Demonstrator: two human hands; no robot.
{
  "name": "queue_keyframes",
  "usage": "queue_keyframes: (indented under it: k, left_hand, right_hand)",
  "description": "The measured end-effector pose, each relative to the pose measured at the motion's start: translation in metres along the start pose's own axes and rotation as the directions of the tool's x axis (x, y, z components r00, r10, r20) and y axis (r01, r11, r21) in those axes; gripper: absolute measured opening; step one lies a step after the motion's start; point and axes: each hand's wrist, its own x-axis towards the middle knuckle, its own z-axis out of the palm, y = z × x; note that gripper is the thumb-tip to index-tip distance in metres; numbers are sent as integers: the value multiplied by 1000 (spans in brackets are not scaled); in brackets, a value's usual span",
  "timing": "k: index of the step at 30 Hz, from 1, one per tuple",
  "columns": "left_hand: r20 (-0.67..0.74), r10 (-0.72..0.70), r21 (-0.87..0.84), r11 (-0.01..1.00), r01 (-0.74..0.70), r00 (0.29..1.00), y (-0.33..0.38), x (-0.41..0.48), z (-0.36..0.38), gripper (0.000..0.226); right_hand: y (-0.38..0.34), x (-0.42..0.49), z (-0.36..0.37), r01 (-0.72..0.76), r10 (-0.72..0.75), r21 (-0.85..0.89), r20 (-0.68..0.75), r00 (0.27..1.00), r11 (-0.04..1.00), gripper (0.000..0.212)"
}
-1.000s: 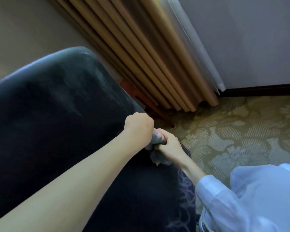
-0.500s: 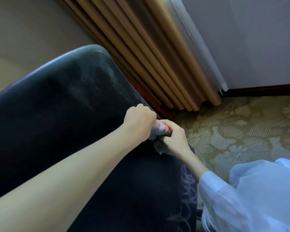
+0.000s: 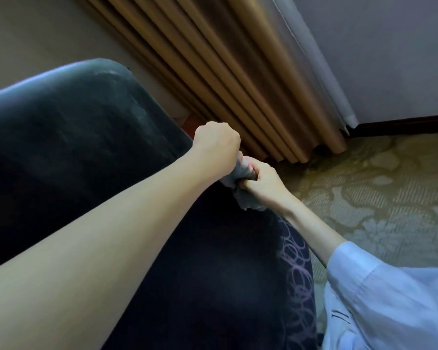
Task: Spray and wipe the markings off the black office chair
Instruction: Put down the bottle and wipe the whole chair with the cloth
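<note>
The bare left forearm reached up from the lower left, its left hand (image 3: 216, 145) balled in a fist, back upward, gripping a grey cloth (image 3: 248, 204). The right hand (image 3: 263, 180) came in from the right just beside it, fingers curled round the same cloth, wrist bare below a pale sleeve (image 3: 359, 271).

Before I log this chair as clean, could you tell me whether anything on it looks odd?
Yes: pale looping scribbles run along the edge of the black office chair by the right forearm, plainly not part of it. The left hand and right hand both hold a bunched grey cloth, not on the scribbles.
</note>
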Motion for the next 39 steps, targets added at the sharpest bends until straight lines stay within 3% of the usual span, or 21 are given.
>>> queue_keyframes:
  k: [5,13,18,23,28,31,34,39]
  left_hand:
    - [40,30,-38,999,-28,999,9,-61,5,38]
    - [293,74,-53,997,-61,953,38,-189,15,50]
    - [240,98,-20,995,-96,966,45,-226,21,45]
    - [63,108,-55,993,-104,992,56,-199,39,35]
    - [-92,137,-36,989,-140,986,63,-127,33,30]
    - [-240,55,46,998,-46,969,39,-79,5,28]
    - [-180,-41,113,992,62,983,17,-53,-22,29]
    - [15,71,10,997,-71,997,46,-42,6,49]
  right_hand:
    - [-15,-61,10,-68,68,13,23,997,998,42]
    - [-34,-195,47,-166,161,54,82,984,985,48]
    - [-39,-225,51,-141,139,67,39,990,988,47]
    - [-19,-202,33,-180,188,77,-117,975,981,51]
    - [0,-146,7,-99,84,-28,-340,937,995,53]
    - [-21,-92,-1,10,-15,-17,-342,939,1000,58]
    - [-33,-52,6,42,-37,17,-249,968,999,54]
    - [21,-61,4,-38,38,5,-294,955,999,51]
